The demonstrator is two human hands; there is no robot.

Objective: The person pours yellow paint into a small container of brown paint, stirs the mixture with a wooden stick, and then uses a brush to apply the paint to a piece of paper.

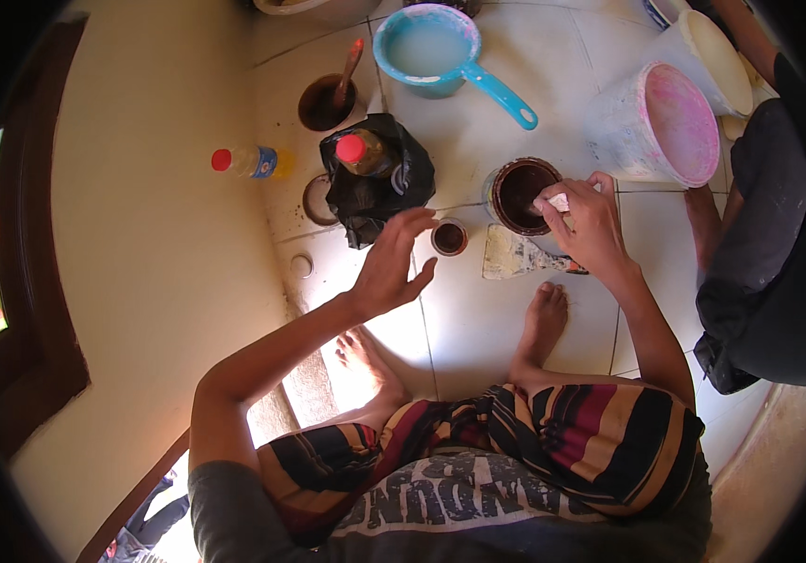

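Observation:
My right hand point(593, 230) is closed on a small whitish piece point(561, 202), whose kind I cannot make out, at the rim of a round jar of dark brown stuff point(521, 184). Below that jar a wide putty knife point(510, 256), caked with pale filler, lies with its handle partly under my right wrist. My left hand point(390, 267) is open and holds nothing, its fingers spread in the air. Nearest to it are a small cup with dark brown liquid point(449, 237) and a black plastic bag point(384, 192) around a red-capped bottle point(365, 150).
A turquoise dipper point(426, 52) with cloudy liquid stands at the back. Left of it is a brown pot point(328, 103) holding a red-handled tool. A yellow bottle point(267, 162) lies by the wall. Pink-stained bucket point(680, 127) and a person's dark-clothed leg point(769, 244) are at right.

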